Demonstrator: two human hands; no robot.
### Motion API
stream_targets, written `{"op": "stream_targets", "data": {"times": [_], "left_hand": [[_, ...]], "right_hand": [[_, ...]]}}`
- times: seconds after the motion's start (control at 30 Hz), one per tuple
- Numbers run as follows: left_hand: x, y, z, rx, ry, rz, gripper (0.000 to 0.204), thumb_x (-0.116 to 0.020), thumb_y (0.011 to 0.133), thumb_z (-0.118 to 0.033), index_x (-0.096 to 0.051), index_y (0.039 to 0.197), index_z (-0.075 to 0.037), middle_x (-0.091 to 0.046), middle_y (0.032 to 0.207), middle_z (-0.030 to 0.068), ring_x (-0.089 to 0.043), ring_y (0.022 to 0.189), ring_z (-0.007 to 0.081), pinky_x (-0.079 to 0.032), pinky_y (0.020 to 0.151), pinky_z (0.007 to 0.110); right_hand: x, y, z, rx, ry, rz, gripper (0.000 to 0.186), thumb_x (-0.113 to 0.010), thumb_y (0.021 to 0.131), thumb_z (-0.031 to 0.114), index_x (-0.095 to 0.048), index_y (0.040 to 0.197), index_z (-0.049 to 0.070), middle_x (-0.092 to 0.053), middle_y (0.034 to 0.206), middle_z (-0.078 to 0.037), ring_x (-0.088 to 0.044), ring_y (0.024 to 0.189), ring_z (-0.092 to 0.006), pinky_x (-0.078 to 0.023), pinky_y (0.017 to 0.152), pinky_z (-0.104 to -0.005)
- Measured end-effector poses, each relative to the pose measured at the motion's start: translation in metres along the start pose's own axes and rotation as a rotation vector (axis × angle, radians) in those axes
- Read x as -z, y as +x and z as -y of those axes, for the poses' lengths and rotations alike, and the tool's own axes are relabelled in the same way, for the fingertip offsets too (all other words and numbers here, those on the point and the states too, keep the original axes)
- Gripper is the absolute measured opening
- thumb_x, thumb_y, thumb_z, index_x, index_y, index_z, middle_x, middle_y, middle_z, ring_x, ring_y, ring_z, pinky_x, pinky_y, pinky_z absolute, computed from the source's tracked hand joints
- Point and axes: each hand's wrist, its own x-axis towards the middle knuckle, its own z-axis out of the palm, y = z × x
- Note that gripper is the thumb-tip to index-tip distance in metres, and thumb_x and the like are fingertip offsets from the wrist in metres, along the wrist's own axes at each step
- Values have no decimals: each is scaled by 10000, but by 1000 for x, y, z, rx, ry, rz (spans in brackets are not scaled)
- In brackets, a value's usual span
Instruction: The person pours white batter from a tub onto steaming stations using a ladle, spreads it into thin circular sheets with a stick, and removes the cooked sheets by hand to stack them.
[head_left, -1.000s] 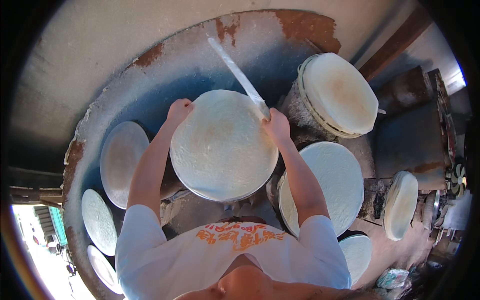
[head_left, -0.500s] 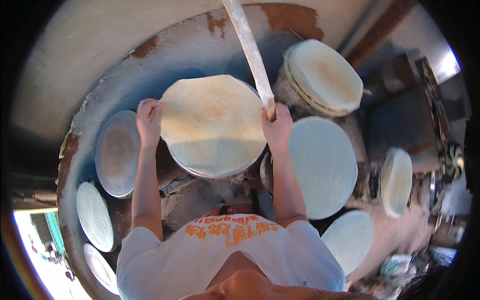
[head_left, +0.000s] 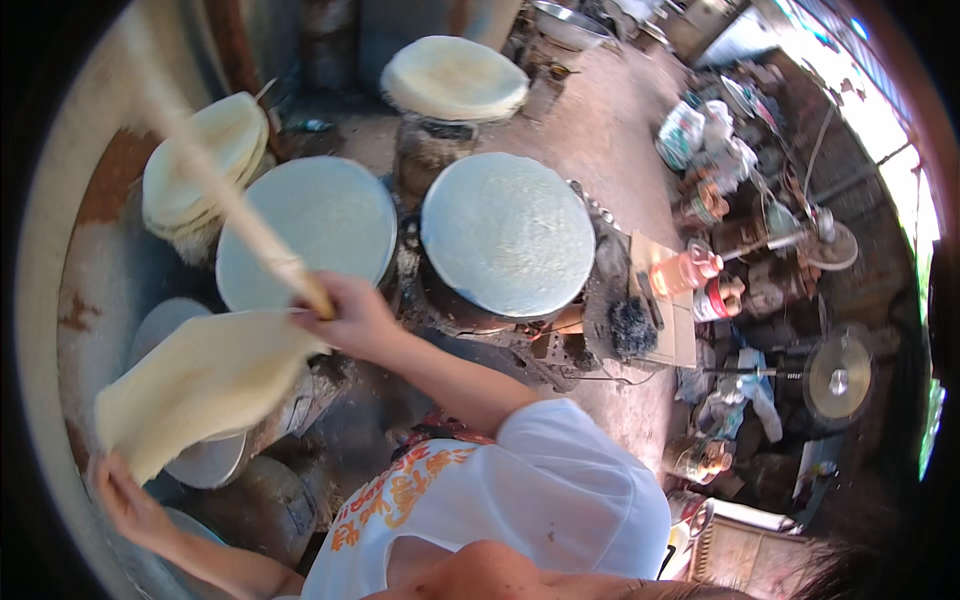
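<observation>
A large, thin, pale round pancake (head_left: 205, 375) hangs bent between my two hands at the left. My left hand (head_left: 128, 500) is closed on its near edge. My right hand (head_left: 350, 318) grips a long wooden stick (head_left: 250, 230) and pinches the pancake's right edge. Beneath the pancake, a round griddle (head_left: 215, 462) shows in part. Just beyond my right hand is another round griddle (head_left: 310, 230) covered with a pale layer. To its right, a third griddle (head_left: 508, 235) bears a similar pale, bumpy layer.
Stacks of pancakes stand at the far left (head_left: 195, 165) and far middle (head_left: 455, 78). On the right are cardboard (head_left: 678, 340) with a black brush (head_left: 633, 325), a pinkish bottle (head_left: 687, 270), a fan (head_left: 838, 378), and plastic bags (head_left: 682, 135). A metal bowl (head_left: 570, 25) sits at the back.
The view has turned to the right. The pancake, flat and spread over a griddle before, is now tilted and bent. Both hands still hold it, and the stick stays in my right hand.
</observation>
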Motion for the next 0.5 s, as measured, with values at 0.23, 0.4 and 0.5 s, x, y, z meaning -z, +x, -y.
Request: {"op": "stream_targets", "data": {"times": [0.23, 0.4, 0.5], "left_hand": [[-251, 57, -230, -76, -653, 592, 111, -647, 803, -65, -592, 874, 1, -551, 762, 83, -542, 685, 159, -453, 669, 271], [-382, 203, -352, -387, -604, 325, 149, -617, 865, -181, -584, 876, -36, -596, 820, 106, -586, 739, 232, -454, 672, 324], [-382, 242, -417, -573, -632, 170, 79, -633, 832, -75, -617, 900, -37, -598, 859, 93, -593, 823, 244, -458, 745, 296]], "right_hand": [[287, -50, -34, -230, -268, -325, 163, -747, 724, 26, -601, 796, 32, -591, 756, -6, -542, 717, -106, -468, 688, -265], [406, 140, 1, -14, -480, -561, 104, -676, 800, 109, -606, 815, 33, -622, 695, -58, -584, 570, -100, -444, 483, -271], [468, 208, 52, 228, -244, -581, 62, -568, 832, -23, -527, 824, 22, -646, 796, -94, -662, 655, -155, -496, 491, -248]]}}
